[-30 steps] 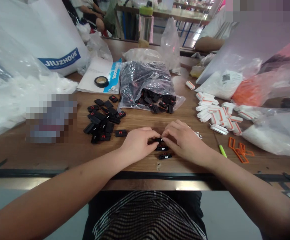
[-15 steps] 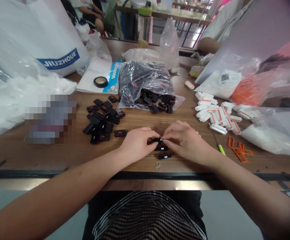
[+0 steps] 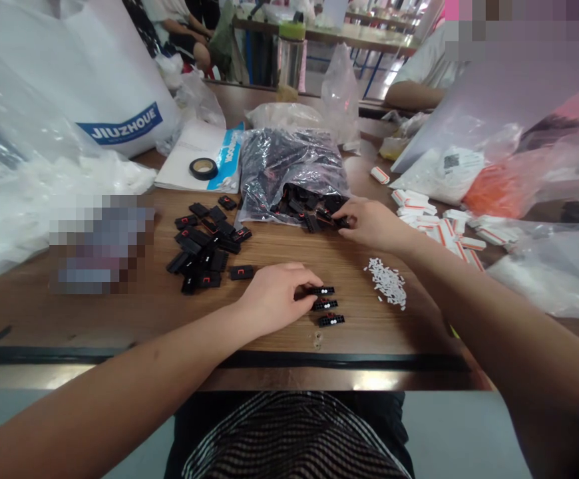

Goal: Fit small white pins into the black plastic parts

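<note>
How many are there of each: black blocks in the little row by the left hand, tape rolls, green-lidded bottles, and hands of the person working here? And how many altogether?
Black blocks in the row: 3
Tape roll: 1
Green-lidded bottle: 1
Working person's hands, left hand and right hand: 2
Total: 7

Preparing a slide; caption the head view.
Left hand at three black blocks, right hand at the mouth of a clear bag.

Brown wood grain, softly glossy, on the bench; metallic gleam along the front strip. Matt plastic in the black housings; crinkled, shiny clear film in the bag. Smooth paper in the booklet.
</note>
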`<state>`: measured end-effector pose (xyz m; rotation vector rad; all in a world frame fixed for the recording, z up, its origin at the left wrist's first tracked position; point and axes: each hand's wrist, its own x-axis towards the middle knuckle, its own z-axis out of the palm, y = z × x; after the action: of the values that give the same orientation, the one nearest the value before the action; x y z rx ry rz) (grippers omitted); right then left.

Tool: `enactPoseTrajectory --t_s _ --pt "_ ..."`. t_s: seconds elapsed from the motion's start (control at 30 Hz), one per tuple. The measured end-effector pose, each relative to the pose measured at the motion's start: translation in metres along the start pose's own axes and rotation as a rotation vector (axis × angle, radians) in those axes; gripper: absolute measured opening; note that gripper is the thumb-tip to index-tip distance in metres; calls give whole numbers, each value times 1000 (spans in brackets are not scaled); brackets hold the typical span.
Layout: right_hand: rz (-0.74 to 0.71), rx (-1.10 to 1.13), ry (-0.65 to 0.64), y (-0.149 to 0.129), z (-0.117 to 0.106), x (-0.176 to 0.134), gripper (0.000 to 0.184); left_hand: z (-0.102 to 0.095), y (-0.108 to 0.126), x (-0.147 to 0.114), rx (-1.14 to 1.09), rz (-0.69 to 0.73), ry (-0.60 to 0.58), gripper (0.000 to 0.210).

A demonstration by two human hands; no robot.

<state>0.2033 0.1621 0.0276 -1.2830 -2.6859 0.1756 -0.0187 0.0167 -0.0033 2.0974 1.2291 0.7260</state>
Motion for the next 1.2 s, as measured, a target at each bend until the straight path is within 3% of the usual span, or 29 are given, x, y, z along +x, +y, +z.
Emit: enactPoseTrajectory --t_s 0.2,0.37,0.47,0.63,0.73,1.0,1.2 --pt "119 60 45 -3 -2 -14 55 0 -1 0 -3 12 -2 22" --pt "195 575 36 -7 5 -31 59 -2 -2 -1 -38 32 -20 35" --pt "215 768 13 -18 13 -39 49 -6 -3 -1 -67 24 -18 42" --pt "165 493 130 -48 21 -46 24 -7 -7 5 -78 -26 201 20" --pt "65 414 174 -65 23 -44 19 -3 -13 11 -124 -48 238 24" --pt "75 757 -32 -73 29 -31 17 2 -24 17 -153 -110 243 25" --pt "128 739 -16 -62 15 -37 19 -1 -13 17 -29 -92 261 22"
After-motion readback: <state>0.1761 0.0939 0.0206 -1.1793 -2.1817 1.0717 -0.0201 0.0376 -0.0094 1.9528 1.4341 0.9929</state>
